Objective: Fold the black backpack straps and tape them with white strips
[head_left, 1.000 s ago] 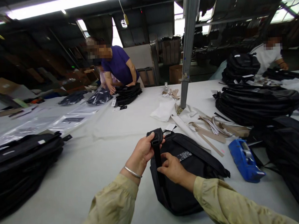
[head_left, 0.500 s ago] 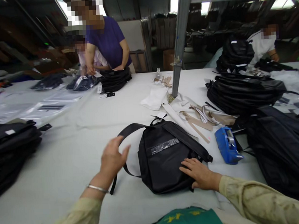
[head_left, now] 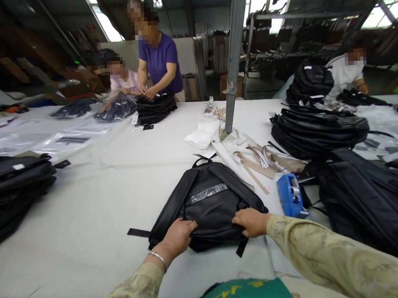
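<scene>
A black backpack [head_left: 211,214] lies on the white table with its shoulder straps facing up and its top handle pointing away from me. A strip of shiny clear tape or film [head_left: 209,193] crosses its back panel. My left hand [head_left: 179,236], with a bangle at the wrist, is closed on the bag's lower left part, beside the left shoulder strap [head_left: 175,198]. At the lower right, my right hand [head_left: 252,222] grips the bag near the end of the right strap [head_left: 238,187]. Some fingertips of both hands are hidden against the fabric.
Right of the bag stand a blue tape dispenser [head_left: 291,197], more black bags [head_left: 366,203] and a bag stack [head_left: 320,128]. Paper strips [head_left: 260,157] lie beyond it, near a metal post [head_left: 232,73]. Another stack [head_left: 19,187] sits left. Co-workers [head_left: 160,58] handle bags across the table.
My left hand has moved down and right onto the bag, and the left strap now lies flat on it. My right hand has curled in at the lower right. The backpack sits straighter.
</scene>
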Motion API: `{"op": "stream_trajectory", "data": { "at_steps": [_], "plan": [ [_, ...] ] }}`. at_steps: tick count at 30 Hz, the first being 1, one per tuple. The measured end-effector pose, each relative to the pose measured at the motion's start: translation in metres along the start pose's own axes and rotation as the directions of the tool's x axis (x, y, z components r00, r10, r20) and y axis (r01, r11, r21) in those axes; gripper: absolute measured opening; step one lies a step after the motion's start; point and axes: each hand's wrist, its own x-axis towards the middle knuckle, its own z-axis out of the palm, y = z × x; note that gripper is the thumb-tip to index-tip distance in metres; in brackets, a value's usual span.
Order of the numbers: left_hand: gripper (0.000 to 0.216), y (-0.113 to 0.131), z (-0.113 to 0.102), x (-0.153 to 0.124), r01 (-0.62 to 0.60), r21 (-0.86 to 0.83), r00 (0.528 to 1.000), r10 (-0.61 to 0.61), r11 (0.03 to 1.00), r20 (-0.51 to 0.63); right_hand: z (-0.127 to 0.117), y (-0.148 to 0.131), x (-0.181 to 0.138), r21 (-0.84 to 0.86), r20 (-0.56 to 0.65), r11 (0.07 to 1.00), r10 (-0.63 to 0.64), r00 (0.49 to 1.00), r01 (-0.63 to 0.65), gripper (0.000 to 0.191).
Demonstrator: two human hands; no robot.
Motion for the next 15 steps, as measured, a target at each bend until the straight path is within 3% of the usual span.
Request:
{"op": "stream_trajectory", "data": {
  "at_steps": [2, 5, 7, 10, 13, 15],
  "plan": [
    [0.062, -0.003, -0.013, -0.003, -0.001, 0.001, 1.0, 0.001, 1.0, -0.01, -0.007, 0.012, -0.003, 0.079, -0.026, 0.997, -0.019, 0.999, 0.021, 0.041],
    [0.069, -0.008, -0.018, -0.012, 0.001, 0.029, 1.0, -0.001, 1.0, 0.007, -0.007, 0.023, -0.005, -0.03, -0.028, 0.999, -0.01, 1.0, 0.009, 0.035],
    [0.07, -0.011, -0.01, -0.018, 0.007, 0.056, 1.0, -0.008, 0.998, 0.007, -0.002, 0.025, -0.003, -0.129, -0.011, 0.992, -0.006, 1.0, 0.005, 0.042],
    [0.065, -0.017, 0.009, -0.026, 0.028, 0.086, 0.999, -0.024, 0.996, -0.047, -0.004, 0.023, 0.005, -0.117, -0.016, 0.992, 0.036, 0.999, -0.038, 0.053],
    [0.063, -0.023, 0.028, -0.032, 0.032, 0.127, 0.992, -0.016, 0.991, -0.123, -0.018, 0.018, 0.016, -0.129, -0.105, 0.986, 0.097, 0.99, -0.11, 0.052],
    [0.064, -0.026, 0.036, -0.033, 0.033, 0.155, 0.988, -0.009, 0.987, -0.151, -0.023, 0.013, 0.024, -0.243, -0.176, 0.97, -0.011, 0.984, -0.033, 0.042]
  ]
}}
